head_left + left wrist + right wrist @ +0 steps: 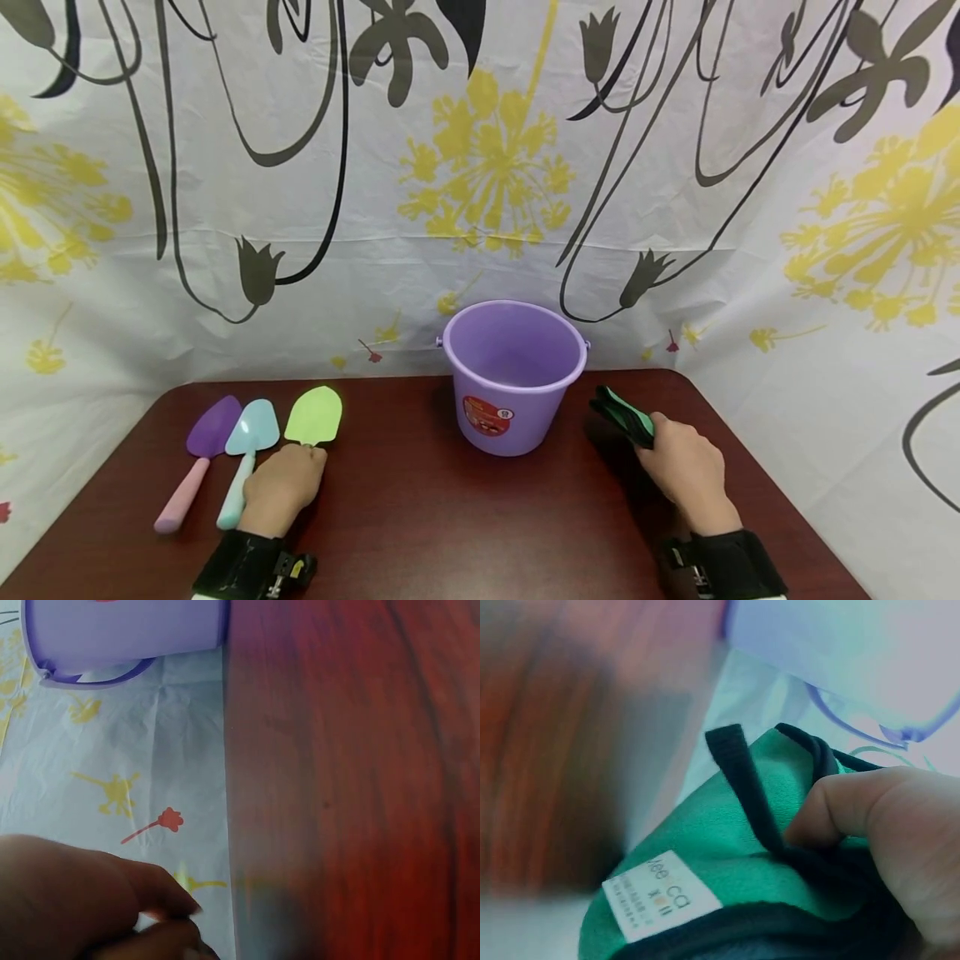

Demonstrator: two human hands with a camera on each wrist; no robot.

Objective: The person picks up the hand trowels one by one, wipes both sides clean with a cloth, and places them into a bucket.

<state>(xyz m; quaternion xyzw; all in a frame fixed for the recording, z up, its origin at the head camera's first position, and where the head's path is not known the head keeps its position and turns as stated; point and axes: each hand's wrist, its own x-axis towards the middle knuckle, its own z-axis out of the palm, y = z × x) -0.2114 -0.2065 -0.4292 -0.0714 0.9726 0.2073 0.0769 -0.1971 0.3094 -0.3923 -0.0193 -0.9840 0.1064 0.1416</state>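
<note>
A white cloth backdrop with printed flowers stands behind a dark red table. Reference item: the purple bucket, upright near the table's far edge.

Right of the bucket, my right hand pinches a folded green cloth item with black edging, apart from the bucket. A black strap projects from it near my fingers. Left of the bucket, my left hand is curled, apparently gripping the lime shovel just below its blade; my hand hides the handle, so I cannot tell how firm the hold is. Farther left of the bucket lie the blue shovel and the purple shovel.

Caution: the cloth item may unfold or slip if my pinch slackens. Its strap could snag the bucket's right lug if passed too close. A careless leftward sweep could displace the blue shovel, just beside my left hand. A knock at the rim could tip the bucket, which narrows toward its base.
</note>
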